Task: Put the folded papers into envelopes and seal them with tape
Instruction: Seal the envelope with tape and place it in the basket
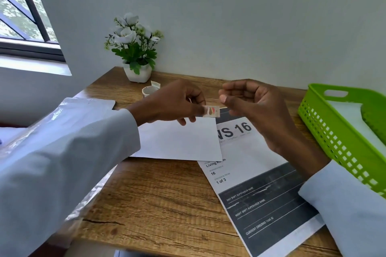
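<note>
A white envelope (179,140) lies flat on the wooden desk (158,194), its right edge over a printed sheet. Just above its top right corner, my left hand (175,104) pinches a small piece of tape (211,110) with a red and orange mark on it. My right hand (254,108) hovers close to the tape's right end, thumb pressed against curled fingers, with a small gap to the tape. A white tape roll (149,91) stands behind my left hand. I see no folded paper outside the envelope.
A green plastic basket (325,131) holding white sheets stands at the right edge. A printed form (261,194) marked "16" lies at front right. A potted white flower (135,48) stands at the back, and a clear plastic bag (89,106) lies at the left.
</note>
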A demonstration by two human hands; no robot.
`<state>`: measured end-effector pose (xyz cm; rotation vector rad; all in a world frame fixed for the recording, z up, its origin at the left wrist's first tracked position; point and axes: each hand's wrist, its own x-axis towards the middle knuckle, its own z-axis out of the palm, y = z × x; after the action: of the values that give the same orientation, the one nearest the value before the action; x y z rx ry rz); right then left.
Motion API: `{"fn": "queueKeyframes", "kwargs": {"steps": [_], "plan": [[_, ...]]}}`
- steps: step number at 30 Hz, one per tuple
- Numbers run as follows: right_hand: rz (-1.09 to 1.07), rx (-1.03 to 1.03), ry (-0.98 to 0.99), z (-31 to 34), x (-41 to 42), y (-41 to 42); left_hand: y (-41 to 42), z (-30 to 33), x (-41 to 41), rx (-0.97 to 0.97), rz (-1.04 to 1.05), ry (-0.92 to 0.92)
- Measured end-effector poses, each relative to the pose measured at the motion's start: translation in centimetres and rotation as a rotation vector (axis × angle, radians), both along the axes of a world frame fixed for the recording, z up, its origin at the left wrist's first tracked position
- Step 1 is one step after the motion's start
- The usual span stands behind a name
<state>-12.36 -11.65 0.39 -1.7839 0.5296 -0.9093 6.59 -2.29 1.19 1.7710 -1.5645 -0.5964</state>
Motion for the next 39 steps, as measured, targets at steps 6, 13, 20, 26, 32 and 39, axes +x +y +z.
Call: {"fn": "queueKeyframes", "kwargs": {"steps": [6,13,20,26,32,39], "plan": [[0.034,-0.115,0.129,0.1,0.8,0.2,-0.4,1.3,-0.7,0.013,-0.054,-0.218],[-0.017,-0.039,0.156,-0.4,0.5,-0.4,-0.9,1.1,0.0,-0.120,-0.026,-0.251],[-0.033,0.421,0.052,-1.4,-0.3,-0.9,-1.8,-2.3,1.9,0.203,-0.044,-0.445],[-0.043,0.568,0.035,-2.0,-0.1,-0.8,-2.2,-2.3,1.9,0.242,-0.051,-0.378],[-0.022,0.618,-0.056,-2.2,0.1,-0.4,-2.1,-1.1,1.7,0.058,0.013,-0.224],[-0.103,0.567,-0.167,-1.7,0.3,-0.4,-2.3,0.9,0.3,-0.082,0.079,-0.045]]}}
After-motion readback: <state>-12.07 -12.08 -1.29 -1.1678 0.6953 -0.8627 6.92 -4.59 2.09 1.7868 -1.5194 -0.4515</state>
